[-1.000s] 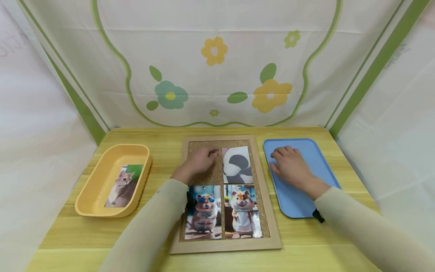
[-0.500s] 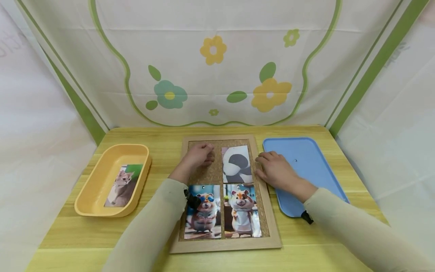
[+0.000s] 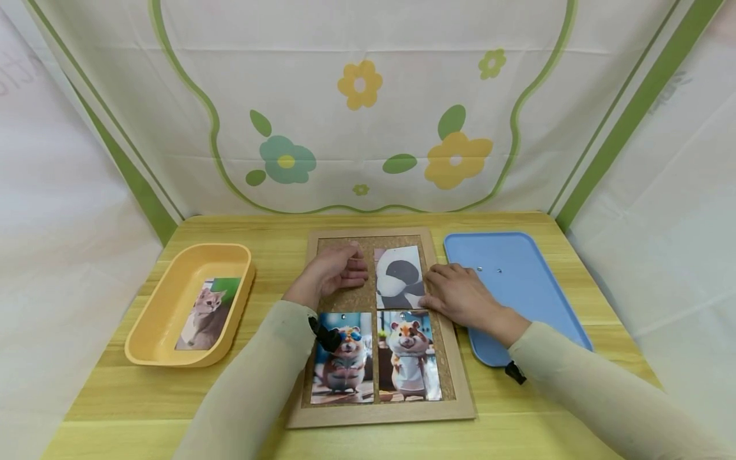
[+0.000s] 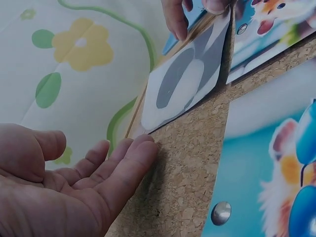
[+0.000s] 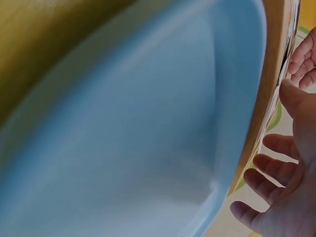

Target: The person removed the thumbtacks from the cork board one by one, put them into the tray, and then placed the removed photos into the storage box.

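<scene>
A photo of a black-and-white panda (image 3: pixel 399 281) lies at the upper right of the wood-framed cork board (image 3: pixel 382 416). My left hand (image 3: pixel 333 271) is over the bare cork to its left. In the left wrist view its fingers (image 4: pixel 126 170) are loosely extended, their tips beside the photo's edge, with nothing held. My right hand (image 3: pixel 462 295) reaches across the frame's right side, fingertips and thumb right at the photo's right edge. Its fingers (image 5: pixel 276 170) look spread in the right wrist view. Below, two hamster photos (image 3: pixel 343 364) are fixed with round metal thumbtacks (image 4: pixel 221 214).
On the right a blue tray (image 3: pixel 523 287) holds small metal tacks (image 3: pixel 499 271), partly behind my right hand. A yellow bin (image 3: pixel 144 345) on the left contains a cat photo (image 3: pixel 204 316). A printed cloth (image 3: pixel 356 140) hangs behind the table.
My right hand has moved left from the blue tray to the panda photo's right edge, uncovering tacks on the tray. My left hand has backed off slightly from the photo and its fingers have loosened.
</scene>
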{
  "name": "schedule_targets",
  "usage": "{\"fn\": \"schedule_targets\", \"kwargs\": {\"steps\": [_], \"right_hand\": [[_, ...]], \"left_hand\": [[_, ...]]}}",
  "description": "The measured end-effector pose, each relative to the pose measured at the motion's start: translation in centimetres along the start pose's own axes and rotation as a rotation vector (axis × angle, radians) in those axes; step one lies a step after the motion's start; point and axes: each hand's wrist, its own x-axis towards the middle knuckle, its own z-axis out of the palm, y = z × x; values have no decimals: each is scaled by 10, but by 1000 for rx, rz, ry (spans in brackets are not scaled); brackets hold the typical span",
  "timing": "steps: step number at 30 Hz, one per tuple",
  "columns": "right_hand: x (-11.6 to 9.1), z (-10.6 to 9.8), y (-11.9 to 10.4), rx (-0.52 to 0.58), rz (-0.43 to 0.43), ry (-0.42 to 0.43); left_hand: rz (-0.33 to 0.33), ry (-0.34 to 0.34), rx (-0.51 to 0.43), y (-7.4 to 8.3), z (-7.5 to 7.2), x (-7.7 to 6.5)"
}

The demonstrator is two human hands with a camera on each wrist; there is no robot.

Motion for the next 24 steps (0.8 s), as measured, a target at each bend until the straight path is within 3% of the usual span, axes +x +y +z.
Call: {"fn": "schedule_targets", "kwargs": {"steps": [11, 24], "right_hand": [[0, 1, -2, -18, -30, -5], [1, 0, -3, -18, -23, -21]], "left_hand": [[-44, -68, -111, -3, -3, 5], [-72, -53, -218, -5, 0, 10]]}}
